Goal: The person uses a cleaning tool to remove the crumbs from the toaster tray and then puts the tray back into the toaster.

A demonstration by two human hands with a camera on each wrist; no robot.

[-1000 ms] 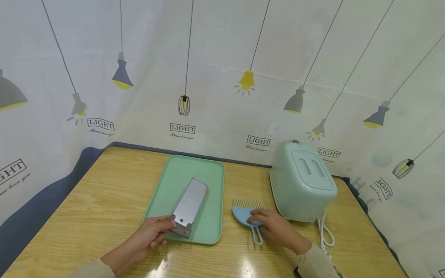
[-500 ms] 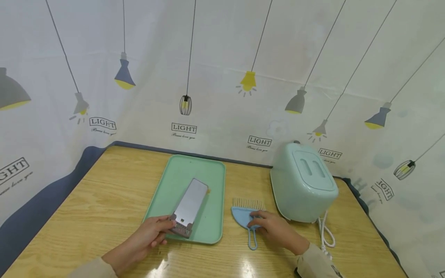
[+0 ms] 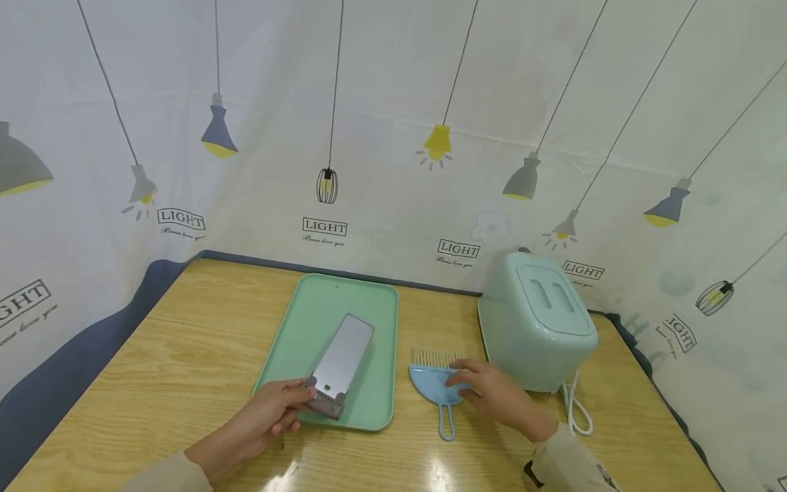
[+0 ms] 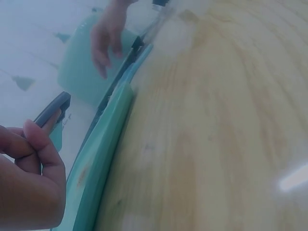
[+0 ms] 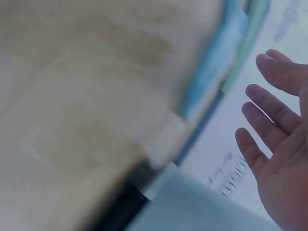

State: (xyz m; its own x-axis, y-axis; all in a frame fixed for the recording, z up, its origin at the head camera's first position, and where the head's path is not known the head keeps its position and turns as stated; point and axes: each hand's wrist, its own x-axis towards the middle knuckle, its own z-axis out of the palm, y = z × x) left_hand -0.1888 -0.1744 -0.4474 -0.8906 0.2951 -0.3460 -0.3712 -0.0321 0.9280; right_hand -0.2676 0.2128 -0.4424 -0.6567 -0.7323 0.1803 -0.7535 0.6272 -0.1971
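In the head view, my left hand (image 3: 264, 413) grips the grey-brown end of a flat, silver, rectangular crumb tray (image 3: 343, 357). The crumb tray is held tilted over the green serving tray (image 3: 335, 294). A brownish patch shows on the serving tray's near side in the left wrist view. To the right, a light blue hand brush (image 3: 432, 384) lies on the table, its bristles pointing away and its loop handle towards me. My right hand (image 3: 494, 398) hovers at the brush's right edge. The right wrist view has that hand's fingers (image 5: 266, 113) extended, apart from the brush.
A pale green toaster (image 3: 535, 335) stands at the back right, beyond my right hand. Its white cord (image 3: 576, 413) lies looped beside it. A cloth printed with lamps (image 3: 393, 171) hangs behind the wooden table (image 3: 154, 355).
The brush handle has swung left, and my right hand has drawn off the brush, up and rightward. My left hand has shifted the crumb tray slightly right.
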